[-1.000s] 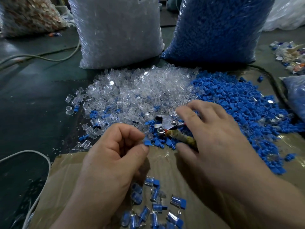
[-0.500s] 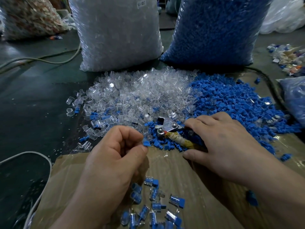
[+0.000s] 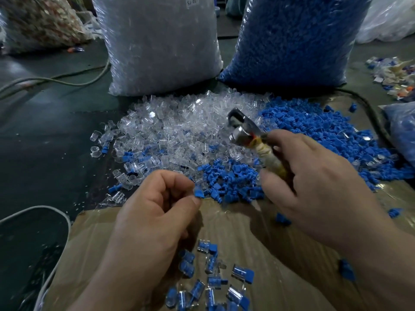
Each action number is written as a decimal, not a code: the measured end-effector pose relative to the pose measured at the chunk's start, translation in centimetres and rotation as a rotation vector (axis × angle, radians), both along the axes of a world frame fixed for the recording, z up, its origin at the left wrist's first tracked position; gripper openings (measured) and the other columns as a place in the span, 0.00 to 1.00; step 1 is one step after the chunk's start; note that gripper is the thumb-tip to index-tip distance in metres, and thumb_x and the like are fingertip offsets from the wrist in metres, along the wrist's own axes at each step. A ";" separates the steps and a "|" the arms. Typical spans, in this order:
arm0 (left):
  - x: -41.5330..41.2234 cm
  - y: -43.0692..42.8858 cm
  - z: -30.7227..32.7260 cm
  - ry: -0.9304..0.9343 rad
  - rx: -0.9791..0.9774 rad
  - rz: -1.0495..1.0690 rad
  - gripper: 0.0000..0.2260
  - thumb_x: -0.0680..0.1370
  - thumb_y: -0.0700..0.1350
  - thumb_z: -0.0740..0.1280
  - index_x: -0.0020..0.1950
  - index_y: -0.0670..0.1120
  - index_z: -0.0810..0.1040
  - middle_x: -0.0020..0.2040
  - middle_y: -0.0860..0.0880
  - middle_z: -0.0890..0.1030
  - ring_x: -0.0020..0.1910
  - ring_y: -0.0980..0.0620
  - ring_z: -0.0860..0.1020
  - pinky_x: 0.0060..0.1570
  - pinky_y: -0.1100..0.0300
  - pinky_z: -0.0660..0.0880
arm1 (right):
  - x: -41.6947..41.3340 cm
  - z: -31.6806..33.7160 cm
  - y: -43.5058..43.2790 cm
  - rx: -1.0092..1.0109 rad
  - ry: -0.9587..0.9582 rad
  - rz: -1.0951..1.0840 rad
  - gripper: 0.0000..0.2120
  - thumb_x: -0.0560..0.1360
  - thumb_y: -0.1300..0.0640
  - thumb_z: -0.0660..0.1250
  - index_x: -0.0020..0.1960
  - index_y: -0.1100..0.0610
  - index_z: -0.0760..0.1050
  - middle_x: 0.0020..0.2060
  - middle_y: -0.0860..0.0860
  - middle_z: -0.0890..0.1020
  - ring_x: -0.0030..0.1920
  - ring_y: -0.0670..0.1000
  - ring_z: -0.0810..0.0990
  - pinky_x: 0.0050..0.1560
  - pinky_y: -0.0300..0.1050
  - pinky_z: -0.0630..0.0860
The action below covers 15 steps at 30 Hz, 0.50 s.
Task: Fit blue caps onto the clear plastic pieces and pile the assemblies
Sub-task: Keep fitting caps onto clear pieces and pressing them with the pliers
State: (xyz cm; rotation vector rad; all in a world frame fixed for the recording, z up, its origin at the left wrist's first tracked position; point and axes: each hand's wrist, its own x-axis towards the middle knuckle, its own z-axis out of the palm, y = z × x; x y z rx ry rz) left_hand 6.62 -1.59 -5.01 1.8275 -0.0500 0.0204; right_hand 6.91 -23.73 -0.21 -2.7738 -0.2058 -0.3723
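Observation:
My left hand [image 3: 155,212] pinches a small blue cap [image 3: 198,193] between thumb and forefinger, just above the cardboard sheet [image 3: 258,230]. My right hand [image 3: 314,182] grips pliers [image 3: 249,135] by their tape-wrapped handle, lifted with the metal jaws pointing up and left over the heap of clear plastic pieces [image 3: 179,131]. A heap of loose blue caps [image 3: 314,131] spreads to the right. Several finished assemblies [image 3: 213,281] lie on the cardboard below my hands.
A big bag of clear pieces [image 3: 157,41] and a big bag of blue caps [image 3: 292,37] stand behind the heaps. Cables [image 3: 56,80] run over the dark floor at left. Scrap bits [image 3: 393,77] and another bag [image 3: 402,129] lie at right.
My right hand closed on the pliers that lay among the caps and lifted them up, jaws now raised over the clear heap. My left hand held the blue cap almost still.

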 end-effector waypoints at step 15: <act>0.1 0.3 -0.1 -0.082 -0.064 -0.014 0.07 0.70 0.53 0.75 0.46 0.58 0.80 0.35 0.50 0.82 0.29 0.53 0.80 0.28 0.60 0.75 | -1.2 -0.8 0.5 -0.157 0.027 0.298 0.25 0.70 0.39 0.58 0.62 0.50 0.74 0.46 0.43 0.80 0.45 0.48 0.79 0.45 0.42 0.75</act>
